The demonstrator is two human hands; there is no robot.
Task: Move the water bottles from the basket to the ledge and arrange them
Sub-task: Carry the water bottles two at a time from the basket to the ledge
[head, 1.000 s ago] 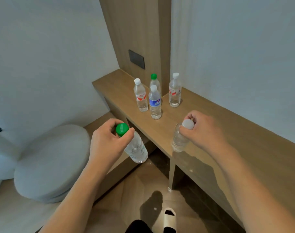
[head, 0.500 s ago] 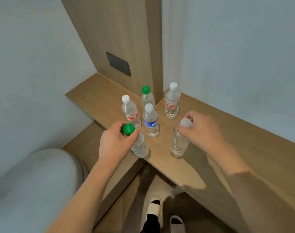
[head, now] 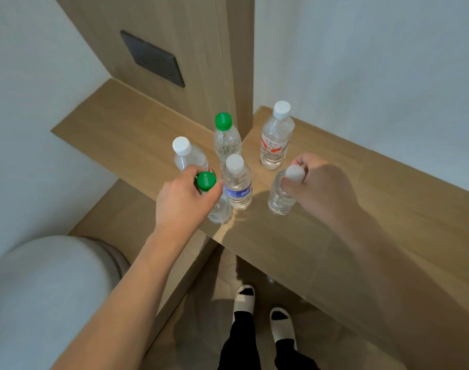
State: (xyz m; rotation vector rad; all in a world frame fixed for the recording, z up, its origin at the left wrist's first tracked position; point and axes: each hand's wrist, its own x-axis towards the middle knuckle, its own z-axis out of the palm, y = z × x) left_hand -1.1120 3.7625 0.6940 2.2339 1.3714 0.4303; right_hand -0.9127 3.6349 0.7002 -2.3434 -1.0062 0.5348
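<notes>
Several clear water bottles stand on the wooden ledge (head: pixel 388 198). My left hand (head: pixel 182 201) grips a green-capped bottle (head: pixel 218 206) by its neck, upright at the ledge's front edge. My right hand (head: pixel 324 188) holds a white-capped bottle (head: pixel 280 196) at its cap, its base on the ledge. Between them stands a blue-labelled bottle (head: pixel 237 182). Behind are another green-capped bottle (head: pixel 226 140), a red-labelled bottle (head: pixel 276 140) and a white-capped bottle (head: pixel 185 153) partly hidden by my left hand. No basket is in view.
A wooden wall panel (head: pixel 201 49) with a dark switch plate (head: pixel 153 58) rises behind the ledge. A white toilet lid (head: pixel 41 289) sits at lower left. My feet in white slippers (head: pixel 262 311) stand on the tiled floor below the ledge.
Both hands carried their bottles forward over the ledge, and both bottles now stand among the others. The view has moved closer to the ledge.
</notes>
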